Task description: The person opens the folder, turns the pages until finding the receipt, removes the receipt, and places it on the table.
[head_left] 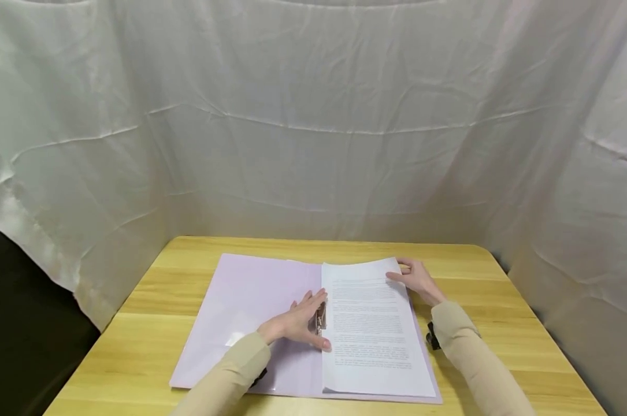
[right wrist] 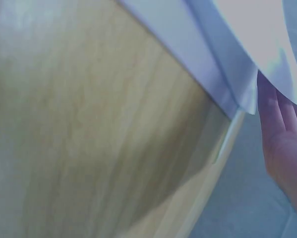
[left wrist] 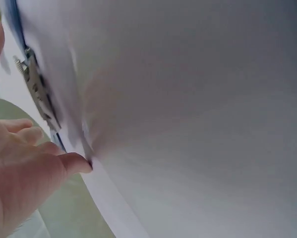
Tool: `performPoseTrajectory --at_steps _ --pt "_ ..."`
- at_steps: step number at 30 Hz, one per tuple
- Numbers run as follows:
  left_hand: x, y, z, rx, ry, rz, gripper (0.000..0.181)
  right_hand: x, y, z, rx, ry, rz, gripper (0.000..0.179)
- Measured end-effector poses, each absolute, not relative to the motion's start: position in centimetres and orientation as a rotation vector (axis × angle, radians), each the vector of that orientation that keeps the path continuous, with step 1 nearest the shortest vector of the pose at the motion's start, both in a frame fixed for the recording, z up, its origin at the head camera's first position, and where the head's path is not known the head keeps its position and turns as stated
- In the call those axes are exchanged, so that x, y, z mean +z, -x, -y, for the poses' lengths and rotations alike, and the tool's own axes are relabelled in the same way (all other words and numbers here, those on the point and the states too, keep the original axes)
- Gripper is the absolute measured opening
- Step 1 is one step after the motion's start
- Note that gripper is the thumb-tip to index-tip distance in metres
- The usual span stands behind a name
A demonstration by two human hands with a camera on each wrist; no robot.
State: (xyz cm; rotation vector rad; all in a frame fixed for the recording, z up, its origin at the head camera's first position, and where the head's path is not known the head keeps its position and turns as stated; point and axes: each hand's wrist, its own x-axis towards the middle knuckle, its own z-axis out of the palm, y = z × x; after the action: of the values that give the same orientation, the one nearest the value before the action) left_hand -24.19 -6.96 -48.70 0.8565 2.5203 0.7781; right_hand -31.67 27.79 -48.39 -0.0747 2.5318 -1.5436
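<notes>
While my right hand (head_left: pixel 419 282) pinches the papers (head_left: pixel 367 323) by a far corner, my left hand (head_left: pixel 296 321) spreads its fingers beside the clip (head_left: pixel 321 316) | papers on the folder's (head_left: pixel 261 289) right side | I judge: squaring sheets; next calls for even edges

Soft, fairly even light fills the head view, with gentle fold shadows on the pale curtain (head_left: pixel 313 173) and the print (head_left: pixel 366 323) on the paper (head_left: pixel 381 382) too blurred to read. The left wrist view is dim and hazy (a vague shadow clouds the paper). In the right wrist view, bluish and soft, the paper washes out toward white while a broad shadow crosses the bench (right wrist: pixel 69 139).
</notes>
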Motion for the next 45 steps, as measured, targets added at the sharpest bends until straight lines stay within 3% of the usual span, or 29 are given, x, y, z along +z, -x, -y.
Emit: performPoseTrajectory --at_steps 6,19,30,45 --pt "-47.8 24.7 7.6 0.905 -0.828 -2.526 0.118 -47.3 30.2 -28.3 -1.648 0.145 -2.303 0.082" --pt "-46.6 24.7 9.7 0.902 -0.755 -2.715 0.12 -45.6 27.3 -28.9 -1.691 0.294 -2.076 0.077" --pt "-46.9 24.4 9.6 0.879 -0.779 -2.759 0.123 -43.7 25.1 -27.1 -1.756 0.503 -1.768 0.06" --pt "-45.5 24.8 9.5 1.077 -0.787 -2.595 0.127 -42.5 24.4 -24.1 -1.849 0.648 -1.553 0.061"
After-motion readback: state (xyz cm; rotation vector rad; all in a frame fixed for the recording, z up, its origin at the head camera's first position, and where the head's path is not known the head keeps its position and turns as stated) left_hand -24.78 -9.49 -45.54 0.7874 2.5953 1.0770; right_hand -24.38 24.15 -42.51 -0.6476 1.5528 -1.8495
